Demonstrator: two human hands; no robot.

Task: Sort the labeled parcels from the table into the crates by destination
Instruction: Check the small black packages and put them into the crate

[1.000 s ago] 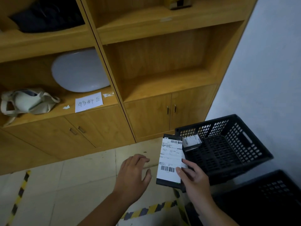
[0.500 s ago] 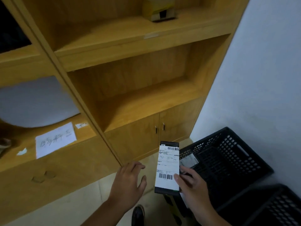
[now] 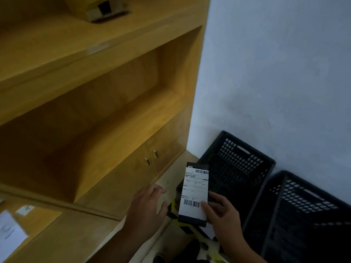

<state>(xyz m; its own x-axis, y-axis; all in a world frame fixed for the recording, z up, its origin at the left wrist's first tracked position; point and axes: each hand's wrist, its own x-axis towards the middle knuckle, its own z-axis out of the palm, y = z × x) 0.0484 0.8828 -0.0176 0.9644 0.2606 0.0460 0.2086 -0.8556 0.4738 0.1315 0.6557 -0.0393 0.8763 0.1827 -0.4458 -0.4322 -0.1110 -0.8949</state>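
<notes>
Since half a second ago my view has swung right, taking in more of the wall (image 3: 275,73). My right hand (image 3: 222,215) pinches the parcel (image 3: 194,194) at its lower right edge. It stands upright, label toward me, over the near corner of the first crate (image 3: 239,160). My left hand (image 3: 148,207) hovers just beside it, fingers relaxed, holding nothing. A second crate (image 3: 307,198) sits beside the first, and a wooden cabinet (image 3: 114,130) stands to the left.

The parcel (image 3: 194,194) sits in the right hand (image 3: 224,215), with the left hand (image 3: 148,207) just left of it, apart. Beyond the right hand stands the far crate (image 3: 237,156), and the near crate (image 3: 307,200) is to that hand's right, both against the wall (image 3: 275,73). The shelf unit (image 3: 95,111) rises left of both hands.
</notes>
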